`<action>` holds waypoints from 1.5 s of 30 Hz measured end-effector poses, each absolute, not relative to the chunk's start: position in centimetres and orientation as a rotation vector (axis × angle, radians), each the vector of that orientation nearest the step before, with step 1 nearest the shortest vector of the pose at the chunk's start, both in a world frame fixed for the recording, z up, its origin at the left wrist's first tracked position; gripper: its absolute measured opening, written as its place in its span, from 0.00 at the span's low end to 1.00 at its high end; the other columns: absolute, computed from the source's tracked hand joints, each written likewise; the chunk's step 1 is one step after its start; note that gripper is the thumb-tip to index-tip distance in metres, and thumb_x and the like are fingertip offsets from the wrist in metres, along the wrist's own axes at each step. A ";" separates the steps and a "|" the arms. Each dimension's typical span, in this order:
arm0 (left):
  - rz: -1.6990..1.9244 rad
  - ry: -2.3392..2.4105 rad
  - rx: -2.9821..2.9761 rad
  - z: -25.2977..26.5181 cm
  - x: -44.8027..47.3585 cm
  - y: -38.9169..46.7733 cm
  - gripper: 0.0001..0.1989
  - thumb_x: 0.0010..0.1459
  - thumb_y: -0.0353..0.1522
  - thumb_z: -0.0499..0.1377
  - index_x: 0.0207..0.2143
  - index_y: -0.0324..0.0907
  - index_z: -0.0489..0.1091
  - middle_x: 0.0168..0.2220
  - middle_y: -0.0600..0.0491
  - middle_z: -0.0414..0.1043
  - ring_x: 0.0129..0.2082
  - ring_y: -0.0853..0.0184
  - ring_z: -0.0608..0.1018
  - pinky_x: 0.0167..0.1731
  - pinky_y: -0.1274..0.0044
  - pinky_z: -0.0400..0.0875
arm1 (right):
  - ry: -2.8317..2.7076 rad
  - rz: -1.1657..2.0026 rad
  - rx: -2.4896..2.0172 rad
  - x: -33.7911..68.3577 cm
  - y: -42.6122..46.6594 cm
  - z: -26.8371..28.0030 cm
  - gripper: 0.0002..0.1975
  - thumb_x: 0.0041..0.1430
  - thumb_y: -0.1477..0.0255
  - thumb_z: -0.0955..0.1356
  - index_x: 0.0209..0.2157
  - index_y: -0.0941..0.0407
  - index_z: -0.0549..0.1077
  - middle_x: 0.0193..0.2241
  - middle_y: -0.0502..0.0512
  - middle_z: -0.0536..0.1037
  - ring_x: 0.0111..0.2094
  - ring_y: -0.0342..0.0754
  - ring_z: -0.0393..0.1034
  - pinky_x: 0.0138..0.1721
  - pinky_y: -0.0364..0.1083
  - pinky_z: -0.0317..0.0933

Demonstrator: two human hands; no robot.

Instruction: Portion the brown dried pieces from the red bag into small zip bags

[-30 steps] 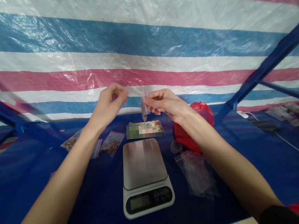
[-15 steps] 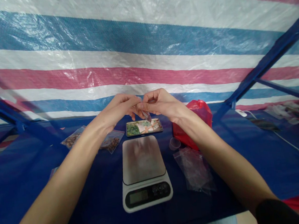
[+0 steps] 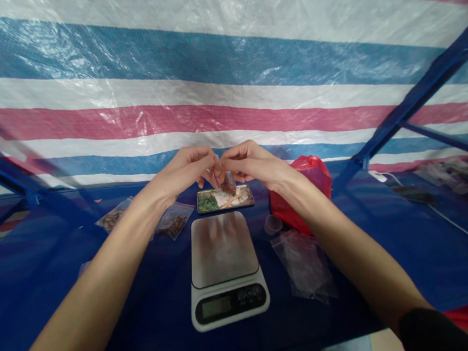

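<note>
Both hands meet above the phone, pinching a small clear zip bag [image 3: 229, 185] with brown contents in its lower part. My left hand [image 3: 193, 165] has its fingers closed at the bag's top left, by a thin red line. My right hand [image 3: 249, 162] pinches the top right side. Behind and below the bag lies a phone [image 3: 207, 201] with a lit, colourful picture. Nearer to me sits a white kitchen scale [image 3: 223, 251], its steel plate bare and its display lit.
Filled zip bags [image 3: 175, 223] lie left, partly behind my left forearm. On the right are a red plastic bag [image 3: 302, 191], a small clear round cup [image 3: 272, 225] and flat clear bags [image 3: 305, 268]. Blue frame bars [image 3: 416, 94] slant at both sides; a striped sheet [image 3: 224, 77] hangs behind.
The small bag has turned and shows more of its brown contents below my fingers. Both hands have shifted only slightly, still together above the phone.
</note>
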State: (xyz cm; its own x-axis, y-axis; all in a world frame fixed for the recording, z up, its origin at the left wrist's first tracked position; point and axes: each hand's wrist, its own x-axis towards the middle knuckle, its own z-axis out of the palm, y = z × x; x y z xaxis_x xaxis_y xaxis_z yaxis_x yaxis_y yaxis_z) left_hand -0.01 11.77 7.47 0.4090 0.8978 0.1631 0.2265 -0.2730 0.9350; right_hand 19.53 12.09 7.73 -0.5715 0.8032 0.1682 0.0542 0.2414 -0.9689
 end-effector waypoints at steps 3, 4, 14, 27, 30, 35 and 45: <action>0.895 0.960 1.643 7.3 0.2 11.5 0.11 0.60 0.37 0.60 0.26 0.44 0.72 0.24 0.52 0.78 0.23 0.67 0.80 0.21 0.78 0.65 | -1.872 1.418 -0.744 19.6 12.2 7.7 0.08 0.54 0.71 0.71 0.26 0.58 0.82 0.23 0.52 0.82 0.18 0.36 0.60 0.19 0.40 0.47; 0.881 0.954 1.617 7.3 0.2 11.4 0.11 0.60 0.38 0.60 0.26 0.44 0.72 0.24 0.51 0.78 0.23 0.66 0.80 0.20 0.78 0.65 | -1.886 1.416 -0.731 19.7 12.3 7.7 0.08 0.53 0.71 0.71 0.26 0.58 0.82 0.23 0.52 0.81 0.18 0.36 0.60 0.19 0.40 0.47; 0.882 0.959 1.580 6.9 0.5 11.4 0.12 0.62 0.43 0.63 0.31 0.46 0.74 0.28 0.50 0.78 0.24 0.65 0.81 0.19 0.77 0.70 | -1.978 1.320 -0.697 20.0 12.3 7.9 0.08 0.59 0.72 0.72 0.26 0.57 0.82 0.25 0.53 0.83 0.22 0.41 0.71 0.24 0.41 0.59; 0.750 1.005 1.951 7.6 0.3 11.3 0.10 0.59 0.37 0.58 0.27 0.45 0.74 0.24 0.52 0.76 0.21 0.66 0.80 0.19 0.78 0.66 | -2.054 1.024 -0.845 20.4 12.6 8.0 0.10 0.59 0.71 0.68 0.25 0.57 0.77 0.22 0.49 0.76 0.20 0.40 0.60 0.21 0.43 0.50; 0.775 1.149 2.106 7.7 0.6 10.9 0.13 0.58 0.34 0.56 0.20 0.45 0.68 0.19 0.54 0.71 0.19 0.67 0.76 0.21 0.77 0.61 | -2.105 0.836 -0.921 20.1 12.8 7.7 0.11 0.57 0.75 0.67 0.21 0.55 0.72 0.19 0.46 0.68 0.24 0.41 0.59 0.26 0.44 0.50; 1.028 1.699 2.371 7.5 1.2 10.7 0.22 0.54 0.37 0.62 0.12 0.46 0.57 0.13 0.55 0.54 0.17 0.68 0.60 0.24 0.71 0.45 | -2.002 0.424 -1.261 19.3 12.9 6.8 0.18 0.52 0.74 0.71 0.16 0.53 0.61 0.17 0.45 0.59 0.24 0.42 0.51 0.28 0.48 0.44; 1.142 1.553 2.176 9.4 0.0 10.2 0.20 0.54 0.35 0.60 0.12 0.45 0.57 0.13 0.57 0.57 0.17 0.70 0.62 0.21 0.74 0.48 | -1.554 1.259 -0.985 18.1 13.4 5.2 0.21 0.64 0.47 0.69 0.41 0.50 0.69 0.34 0.52 0.76 0.34 0.49 0.71 0.36 0.47 0.65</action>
